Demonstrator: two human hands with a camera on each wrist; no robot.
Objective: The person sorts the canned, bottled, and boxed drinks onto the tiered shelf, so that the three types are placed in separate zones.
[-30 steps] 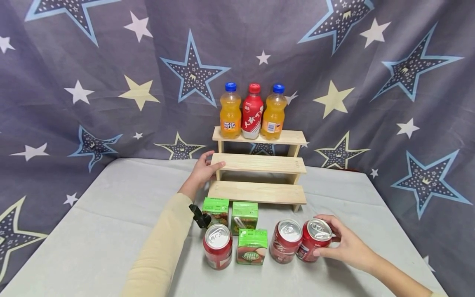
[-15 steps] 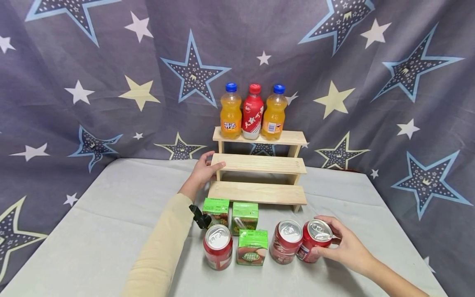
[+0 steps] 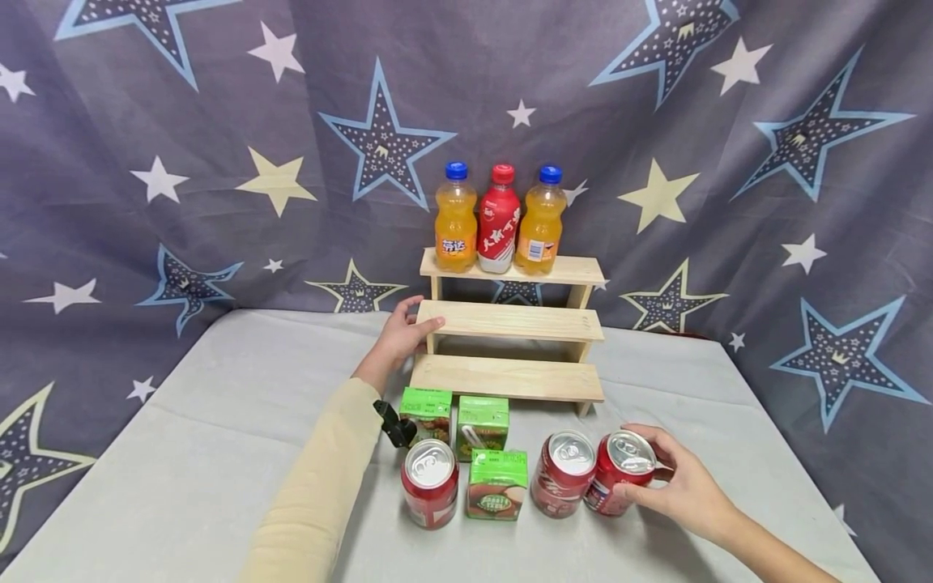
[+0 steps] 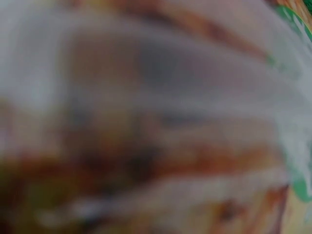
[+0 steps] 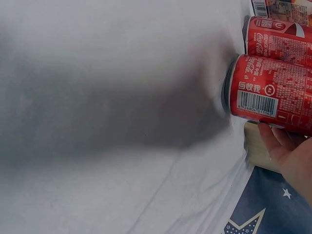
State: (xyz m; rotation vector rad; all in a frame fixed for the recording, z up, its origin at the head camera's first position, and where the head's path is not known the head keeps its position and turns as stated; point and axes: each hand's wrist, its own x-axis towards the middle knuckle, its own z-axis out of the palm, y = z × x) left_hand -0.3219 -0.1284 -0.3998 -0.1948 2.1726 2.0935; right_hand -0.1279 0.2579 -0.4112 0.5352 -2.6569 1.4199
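My left hand (image 3: pixel 399 336) grips the left end of the middle board of a three-step wooden rack (image 3: pixel 510 321), thumb on top. At the front right, my right hand (image 3: pixel 685 492) holds a red Coca-Cola can (image 3: pixel 611 487) from its right side, thumb in front and fingers behind. In the right wrist view that can (image 5: pixel 273 92) shows its barcode, with fingertips (image 5: pixel 267 134) at its side. A second cola can (image 3: pixel 560 482) stands against it on the left. The left wrist view is a blurred close-up of a printed surface.
Two orange soda bottles (image 3: pixel 456 219) flank a red bottle (image 3: pixel 499 223) on the rack's top step. Before the rack stand three green-topped drink cartons (image 3: pixel 497 490) and another cola can (image 3: pixel 430 486). A black wrist camera (image 3: pixel 396 425) sits close by the left carton. Star-patterned cloth (image 3: pixel 219 121) hangs behind.
The head view has shifted very slightly. My right forearm and thumb have moved a little at the can; the can, the rack and my left hand stay in place.
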